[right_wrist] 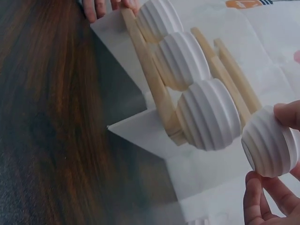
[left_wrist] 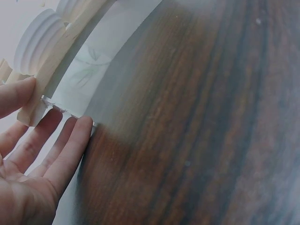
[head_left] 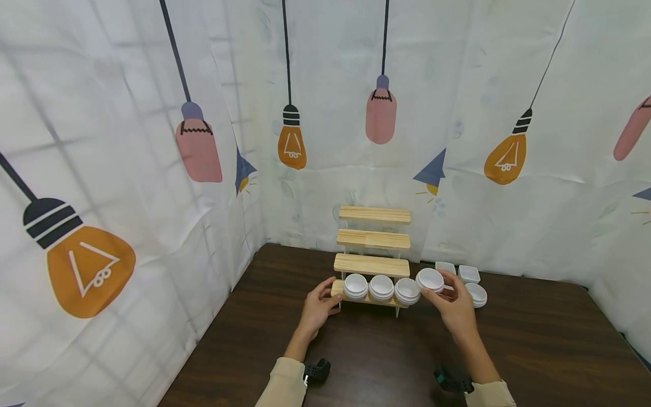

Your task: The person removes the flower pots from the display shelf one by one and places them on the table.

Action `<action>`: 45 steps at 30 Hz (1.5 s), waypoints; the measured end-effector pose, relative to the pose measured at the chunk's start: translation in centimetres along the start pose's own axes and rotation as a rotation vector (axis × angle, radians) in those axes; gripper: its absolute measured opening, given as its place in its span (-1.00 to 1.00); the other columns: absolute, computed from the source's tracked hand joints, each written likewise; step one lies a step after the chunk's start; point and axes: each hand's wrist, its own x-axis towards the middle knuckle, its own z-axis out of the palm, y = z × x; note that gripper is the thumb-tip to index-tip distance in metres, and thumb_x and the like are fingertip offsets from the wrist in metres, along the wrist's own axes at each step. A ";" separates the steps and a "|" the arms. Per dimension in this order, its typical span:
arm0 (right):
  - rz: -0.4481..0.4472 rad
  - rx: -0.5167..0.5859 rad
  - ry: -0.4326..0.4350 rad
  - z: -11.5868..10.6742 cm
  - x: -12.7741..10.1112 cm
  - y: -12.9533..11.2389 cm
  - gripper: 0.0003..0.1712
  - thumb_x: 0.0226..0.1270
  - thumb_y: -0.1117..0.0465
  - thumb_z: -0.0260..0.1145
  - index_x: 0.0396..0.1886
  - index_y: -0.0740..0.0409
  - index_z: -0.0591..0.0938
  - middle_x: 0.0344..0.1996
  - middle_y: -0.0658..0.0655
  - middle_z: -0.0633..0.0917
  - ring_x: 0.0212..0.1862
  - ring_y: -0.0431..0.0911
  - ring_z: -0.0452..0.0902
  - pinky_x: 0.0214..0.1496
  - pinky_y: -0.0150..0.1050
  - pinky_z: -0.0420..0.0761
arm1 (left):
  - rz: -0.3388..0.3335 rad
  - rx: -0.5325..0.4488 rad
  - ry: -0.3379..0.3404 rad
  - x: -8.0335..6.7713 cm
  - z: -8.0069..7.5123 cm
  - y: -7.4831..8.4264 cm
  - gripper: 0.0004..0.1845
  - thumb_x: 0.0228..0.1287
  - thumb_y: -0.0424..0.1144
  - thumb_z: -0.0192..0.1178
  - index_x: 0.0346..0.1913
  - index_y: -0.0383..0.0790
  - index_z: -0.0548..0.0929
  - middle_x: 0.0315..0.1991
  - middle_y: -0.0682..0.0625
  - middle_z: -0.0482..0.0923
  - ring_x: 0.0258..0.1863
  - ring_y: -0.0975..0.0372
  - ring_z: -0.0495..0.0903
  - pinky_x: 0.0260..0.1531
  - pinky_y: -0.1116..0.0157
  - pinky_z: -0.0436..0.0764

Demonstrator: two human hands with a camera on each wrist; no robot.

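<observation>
A tiered wooden rack (head_left: 373,242) stands at the back of the dark table (head_left: 366,362). Its lowest step (right_wrist: 145,70) carries three white ribbed bowls (head_left: 381,287) in a row. My right hand (head_left: 441,287) pinches another white ribbed bowl (head_left: 430,278) just right of the row, level with that step; in the right wrist view this held bowl (right_wrist: 269,143) hangs between thumb and fingers, beside the last bowl (right_wrist: 208,115) of the row. My left hand (head_left: 329,297) pinches the left end of the lowest step (left_wrist: 30,110), thumb on one side, fingers (left_wrist: 70,145) against the white side panel.
Behind my right hand lie two square white dishes (head_left: 469,274) and a small stack of round bowls (head_left: 477,294). Printed fabric walls (head_left: 152,169) close in the table at the back and left. The upper steps of the rack (head_left: 374,215) hold nothing.
</observation>
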 end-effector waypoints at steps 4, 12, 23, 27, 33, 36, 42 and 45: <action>0.006 0.003 0.011 -0.2 -0.1 0.4 -0.22 0.23 0.15 0.57 0.43 0.07 0.48 0.14 0.11 0.57 -0.15 -0.37 0.54 -0.14 -0.60 0.58 | -0.008 0.002 0.002 0.1 0.0 -0.2 -0.34 0.43 -0.31 0.29 0.52 -0.23 0.35 0.15 -0.28 0.61 0.06 -0.12 0.70 -0.11 0.15 0.82; 0.002 0.007 0.027 -0.8 -0.5 1.3 -0.28 0.23 0.15 0.57 0.37 0.07 0.51 -0.01 -0.07 0.56 -0.16 -0.38 0.58 -0.14 -0.60 0.62 | -0.010 0.012 0.002 0.1 -0.1 -0.2 -0.35 0.43 -0.29 0.28 0.52 -0.23 0.36 0.15 -0.28 0.62 0.08 -0.14 0.69 -0.10 0.14 0.82; -0.012 -0.022 0.047 -2.0 -0.7 2.3 -0.28 0.24 0.16 0.57 0.36 0.09 0.51 -0.05 -0.13 0.55 -0.18 -0.40 0.56 -0.18 -0.59 0.61 | 0.013 0.021 0.005 0.1 0.0 -0.2 -0.35 0.43 -0.29 0.29 0.51 -0.26 0.36 0.12 -0.26 0.64 0.02 -0.06 0.72 -0.15 0.19 0.83; -0.002 -0.050 0.052 -2.4 -0.9 2.6 -0.29 0.24 0.15 0.57 0.36 0.11 0.50 -0.05 -0.14 0.54 -0.19 -0.41 0.56 -0.20 -0.60 0.60 | -0.014 0.016 0.006 0.0 0.0 -0.2 -0.35 0.43 -0.30 0.29 0.52 -0.21 0.36 0.14 -0.26 0.63 0.05 -0.07 0.71 -0.12 0.18 0.82; -0.003 -0.033 0.052 -2.8 -1.0 3.2 -0.32 0.25 0.18 0.56 0.34 0.12 0.52 -0.06 -0.09 0.55 -0.20 -0.41 0.60 -0.20 -0.59 0.62 | -0.005 0.020 0.004 0.1 -0.1 -0.2 -0.36 0.44 -0.30 0.27 0.52 -0.22 0.36 0.16 -0.28 0.61 0.07 -0.11 0.70 -0.10 0.16 0.82; 0.003 -0.029 0.049 -3.1 -1.1 3.4 -0.32 0.25 0.19 0.55 0.34 0.13 0.52 -0.08 -0.12 0.55 -0.20 -0.42 0.60 -0.21 -0.59 0.62 | -0.005 0.018 0.007 0.1 -0.1 -0.2 -0.35 0.44 -0.30 0.28 0.52 -0.20 0.36 0.15 -0.27 0.62 0.07 -0.11 0.70 -0.11 0.17 0.82; 0.027 -0.044 0.030 -3.7 -1.3 3.8 -0.27 0.25 0.19 0.55 0.38 0.19 0.47 -0.09 -0.16 0.56 -0.22 -0.46 0.57 -0.23 -0.56 0.61 | -0.008 0.016 0.006 0.0 -0.1 -0.1 -0.35 0.43 -0.30 0.29 0.52 -0.18 0.37 0.15 -0.25 0.62 0.07 -0.11 0.70 -0.12 0.17 0.82; 0.041 -0.056 0.016 -4.1 -1.3 4.2 -0.25 0.26 0.19 0.55 0.39 0.20 0.46 -0.11 -0.21 0.56 -0.22 -0.45 0.56 -0.24 -0.55 0.61 | -0.012 0.008 0.006 0.0 -0.1 -0.1 -0.35 0.43 -0.30 0.29 0.53 -0.18 0.37 0.15 -0.24 0.63 0.08 -0.10 0.70 -0.11 0.17 0.82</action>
